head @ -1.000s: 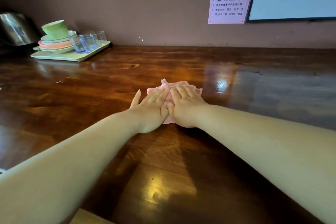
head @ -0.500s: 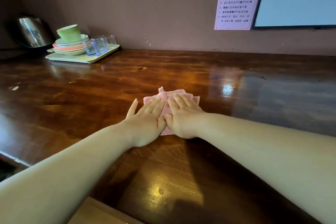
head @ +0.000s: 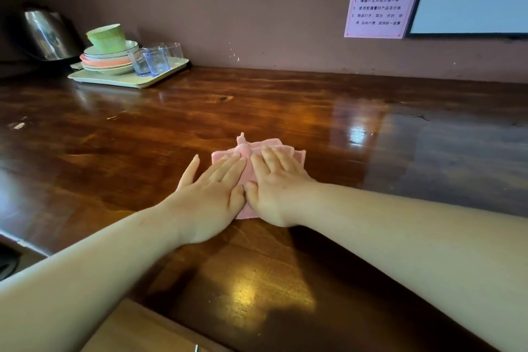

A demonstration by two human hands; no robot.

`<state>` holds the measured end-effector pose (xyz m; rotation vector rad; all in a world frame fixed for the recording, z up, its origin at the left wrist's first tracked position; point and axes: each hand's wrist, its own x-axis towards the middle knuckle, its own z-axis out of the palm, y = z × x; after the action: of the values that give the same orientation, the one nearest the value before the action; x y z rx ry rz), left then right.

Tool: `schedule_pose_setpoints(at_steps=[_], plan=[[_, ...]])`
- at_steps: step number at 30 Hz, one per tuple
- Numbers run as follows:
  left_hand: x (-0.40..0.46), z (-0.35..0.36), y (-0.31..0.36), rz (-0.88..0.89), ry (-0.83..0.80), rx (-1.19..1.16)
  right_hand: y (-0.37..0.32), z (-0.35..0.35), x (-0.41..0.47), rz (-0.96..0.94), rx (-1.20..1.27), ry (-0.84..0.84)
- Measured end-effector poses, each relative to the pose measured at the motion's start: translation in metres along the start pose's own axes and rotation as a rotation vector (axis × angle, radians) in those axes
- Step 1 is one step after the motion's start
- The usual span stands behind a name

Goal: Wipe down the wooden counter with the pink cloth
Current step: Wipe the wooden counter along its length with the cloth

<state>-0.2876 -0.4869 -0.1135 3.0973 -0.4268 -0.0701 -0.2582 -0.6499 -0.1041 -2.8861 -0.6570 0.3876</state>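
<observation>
The pink cloth (head: pixel 258 161) is lying flat and folded on the wooden counter (head: pixel 143 137), near the middle of its glossy surface, and it is sitting directly under both palms, so that only its far edge, its right corner and a small strip near the wrists are showing. The left hand (head: pixel 210 196) is pressing down on the cloth's left part with its fingers straight and close together, the thumb angling out to the left over bare wood. The right hand (head: pixel 278 190) is resting flat on the cloth's right part, fingers extended and slightly spread toward the far edge. The two hands are lying side by side, touching along their inner edges, and neither is curling round or pinching the fabric. At the far left of the counter, against the wall, a pale green tray (head: pixel 120 80) is carrying stacked plates (head: pixel 107 61), a green cup (head: pixel 107 36) and clear glasses (head: pixel 155 60), with a metal kettle (head: pixel 47 33) standing just beside it.
</observation>
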Motion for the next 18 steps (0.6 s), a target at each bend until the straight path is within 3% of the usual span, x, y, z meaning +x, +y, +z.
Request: schedule_pose_setpoints(at_steps=[5,12,18], plan=[[0.024,-0.016,-0.005,-0.135,-0.077,0.005,-0.012,-0.018,0.021,0.022,-0.022,0.027],[-0.016,0.001,-0.015,-0.063,0.032,0.033,-0.02,-0.001,0.016,-0.056,-0.004,0.022],[0.0,-0.016,-0.025,-0.218,-0.08,0.01,-0.036,-0.01,0.036,-0.082,0.012,0.06]])
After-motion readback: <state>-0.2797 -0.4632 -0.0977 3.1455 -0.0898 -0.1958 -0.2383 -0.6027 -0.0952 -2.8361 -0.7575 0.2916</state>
